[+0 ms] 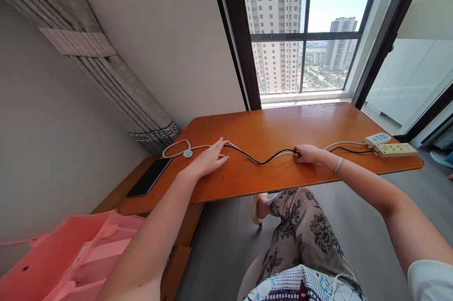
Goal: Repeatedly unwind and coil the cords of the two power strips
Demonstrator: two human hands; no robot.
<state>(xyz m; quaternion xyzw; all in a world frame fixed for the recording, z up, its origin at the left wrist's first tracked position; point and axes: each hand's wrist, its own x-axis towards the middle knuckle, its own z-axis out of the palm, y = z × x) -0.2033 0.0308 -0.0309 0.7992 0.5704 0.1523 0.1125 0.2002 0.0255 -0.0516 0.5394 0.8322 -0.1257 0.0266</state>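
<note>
A black cable (262, 160) and a white cable (345, 143) run side by side across the orange wooden table (269, 126). My left hand (208, 159) lies flat with fingers stretched, its fingertips on the cables near the table's left part. My right hand (308, 154) is closed around both cables further right. The white cable ends in a loop with a round white disc (187, 153) at the far left. To the right the cables reach two power strips, a white one (378, 139) and a yellowish one (395, 150).
A dark phone (149, 177) lies on a lower wooden ledge at the left. A pink plastic bag (60, 258) sits at the bottom left. A grey curtain (106, 74) hangs along the wall. A big window (300, 32) is behind the table. My legs are under the table.
</note>
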